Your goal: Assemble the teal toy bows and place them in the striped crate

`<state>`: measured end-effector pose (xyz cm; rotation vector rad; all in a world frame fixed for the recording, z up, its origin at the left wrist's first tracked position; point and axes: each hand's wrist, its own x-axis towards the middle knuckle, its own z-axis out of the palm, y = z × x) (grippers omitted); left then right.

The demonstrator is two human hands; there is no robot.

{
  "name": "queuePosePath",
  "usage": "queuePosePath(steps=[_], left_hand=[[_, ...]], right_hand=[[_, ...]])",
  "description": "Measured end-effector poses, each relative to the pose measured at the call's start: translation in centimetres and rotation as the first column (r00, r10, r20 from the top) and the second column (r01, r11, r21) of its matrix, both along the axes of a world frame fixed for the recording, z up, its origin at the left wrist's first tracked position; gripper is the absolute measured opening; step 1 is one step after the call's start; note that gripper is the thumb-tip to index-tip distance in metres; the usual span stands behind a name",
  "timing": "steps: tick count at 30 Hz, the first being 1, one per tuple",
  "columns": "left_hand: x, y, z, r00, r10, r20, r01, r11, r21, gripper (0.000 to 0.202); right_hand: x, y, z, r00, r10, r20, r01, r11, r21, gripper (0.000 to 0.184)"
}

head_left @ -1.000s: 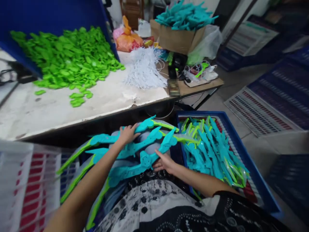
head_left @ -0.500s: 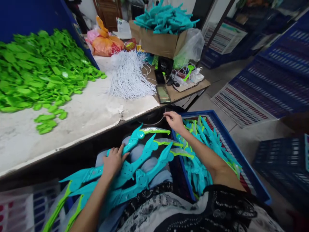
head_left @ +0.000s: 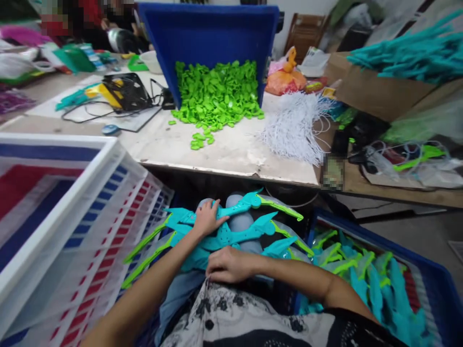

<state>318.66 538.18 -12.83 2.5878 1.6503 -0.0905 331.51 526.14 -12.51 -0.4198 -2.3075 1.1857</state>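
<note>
Several turquoise toy bows [head_left: 249, 234] with lime-green curved tips lie side by side across my lap. My left hand [head_left: 208, 219] rests on top of them, palm down, with its fingers spread and the thumb apart. Close to my waist, my right hand [head_left: 227, 265] is closed, its fingertips pinching the hem of the patterned shirt [head_left: 231, 308]. Part of the nearest bows is hidden behind my right hand and forearm.
A blue crate [head_left: 434, 270] of more bows stands at my right. A white basket [head_left: 119, 193] is at my left. On the table [head_left: 231, 154] are green pieces [head_left: 217, 91] spilling from a tipped blue bin [head_left: 213, 33], white strings [head_left: 294, 125] and a black fan [head_left: 126, 91].
My right hand has moved from the table's edge, above the right crate, back to the shirt hem. The view has swung left. My left hand stays on the bows.
</note>
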Motion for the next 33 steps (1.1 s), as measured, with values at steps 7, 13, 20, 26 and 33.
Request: queuePosePath(steps=[7, 13, 20, 26, 33], left_hand=[[-1.3, -0.8, -0.8, 0.998, -0.011, 0.058, 0.007, 0.998, 0.060, 0.068], [-1.3, -0.4, -2.3, 0.979, -0.012, 0.204, -0.017, 0.990, 0.140, 0.079], [-3.8, 0.0, -1.7, 0.932, -0.068, 0.357, 0.020, 0.991, 0.135, 0.084], [-5.6, -4.2, 0.1, 0.956, -0.216, 0.201, 0.188, 0.971, 0.149, 0.039], [-5.9, -6.3, 0.7, 0.957, -0.261, 0.127, 0.258, 0.965, 0.037, 0.033]], right_hand=[[4.0, 12.3, 5.9, 0.904, -0.423, -0.063, 0.426, 0.904, 0.038, 0.021], [3.7, 30.9, 9.2, 0.399, -0.914, 0.076, 0.810, 0.390, 0.439, 0.031], [1.8, 36.7, 5.7, 0.334, -0.931, 0.147, 0.809, 0.363, 0.461, 0.030], [8.6, 31.8, 2.2, 0.247, -0.969, -0.006, 0.961, 0.244, 0.133, 0.023], [12.5, 24.2, 2.3, -0.004, -0.992, 0.130, 0.993, 0.011, 0.115, 0.018]])
